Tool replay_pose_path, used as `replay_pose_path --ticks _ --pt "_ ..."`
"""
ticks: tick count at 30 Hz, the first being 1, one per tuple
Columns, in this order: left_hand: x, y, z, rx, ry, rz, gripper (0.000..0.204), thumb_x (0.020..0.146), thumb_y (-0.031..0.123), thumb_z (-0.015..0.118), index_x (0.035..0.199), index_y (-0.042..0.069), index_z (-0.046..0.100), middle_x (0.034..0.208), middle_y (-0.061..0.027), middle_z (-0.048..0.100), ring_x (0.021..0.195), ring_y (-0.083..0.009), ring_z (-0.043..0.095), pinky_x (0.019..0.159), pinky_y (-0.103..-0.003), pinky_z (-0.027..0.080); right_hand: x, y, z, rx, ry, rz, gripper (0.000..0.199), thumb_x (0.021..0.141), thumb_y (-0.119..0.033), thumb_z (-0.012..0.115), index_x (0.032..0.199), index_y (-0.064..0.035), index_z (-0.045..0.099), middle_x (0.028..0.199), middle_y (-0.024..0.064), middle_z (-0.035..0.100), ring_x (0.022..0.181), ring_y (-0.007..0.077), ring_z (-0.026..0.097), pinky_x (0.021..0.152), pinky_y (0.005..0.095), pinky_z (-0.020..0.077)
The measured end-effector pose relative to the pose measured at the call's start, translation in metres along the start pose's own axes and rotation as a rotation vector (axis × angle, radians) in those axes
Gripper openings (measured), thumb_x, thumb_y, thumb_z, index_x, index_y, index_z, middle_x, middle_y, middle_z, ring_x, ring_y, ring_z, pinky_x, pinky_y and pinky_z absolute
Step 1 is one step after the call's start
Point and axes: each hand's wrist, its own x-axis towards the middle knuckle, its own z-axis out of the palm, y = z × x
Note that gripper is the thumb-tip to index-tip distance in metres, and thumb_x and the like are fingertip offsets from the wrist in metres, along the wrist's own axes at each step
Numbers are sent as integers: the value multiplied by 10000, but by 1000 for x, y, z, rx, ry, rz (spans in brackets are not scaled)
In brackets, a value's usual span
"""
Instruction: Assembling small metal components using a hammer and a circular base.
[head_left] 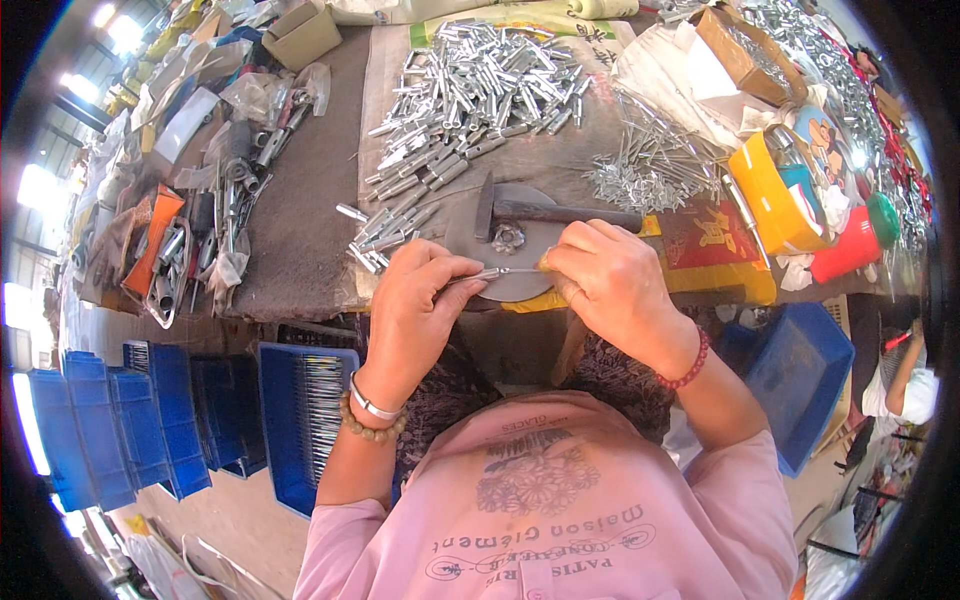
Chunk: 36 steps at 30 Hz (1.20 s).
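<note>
Both hands meet over the front edge of a round grey metal plate on the bench. My left hand pinches a small silver metal sleeve between thumb and fingers. Opposite it, my right hand is closed on a thin metal pin, whose tip meets the sleeve; how far it goes in is too small to tell. A hammer lies across the plate, its handle passing behind my right hand. Beside its head sits a small round metal piece.
Beyond the plate lies a heap of silver metal sleeves, with thin pins piled to its right. Right stand a yellow cut-open container and a red jar. Tools clutter the left. Blue bins stand below.
</note>
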Motion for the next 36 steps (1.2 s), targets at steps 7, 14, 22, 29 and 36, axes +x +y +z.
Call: replay_pose_path --ticks 7,14,22,29,36 --pt "-3 -4 7 -12 11 -17 197 888 24 860 1083 41 839 971 -107 693 896 -267 678 793 -362 538 2 3 4 -3 17 -29 64 859 -59 739 911 -96 738 918 63 619 913 288 669 812 428 567" --pt "-3 0 11 55 41 48 192 881 12 853 1067 51 821 965 -124 670 904 -312 679 807 -379 545 1 5 13 -7 40 -69 58 864 -86 705 905 -112 737 926 59 612 917 275 651 793 405 557" --pt "-6 3 11 61 62 24 206 871 -17 852 1061 46 804 968 -124 661 892 -308 667 802 -384 541 5 73 -29 -104 182 262 122 889 -62 775 1005 -94 790 961 108 714 959 344 734 843 456 605" --pt "-6 4 13 73 66 26 195 879 -11 848 1059 48 800 972 -123 656 891 -314 665 800 -389 541 37 87 -13 -223 57 131 37 871 -77 758 907 -82 764 936 90 669 988 321 710 835 464 590" --pt "-5 3 13 68 79 63 203 884 -14 838 1070 54 796 970 -131 659 902 -333 669 803 -399 546 48 93 -6 -282 9 44 87 844 -52 750 918 -44 706 931 113 687 956 352 717 827 465 594"
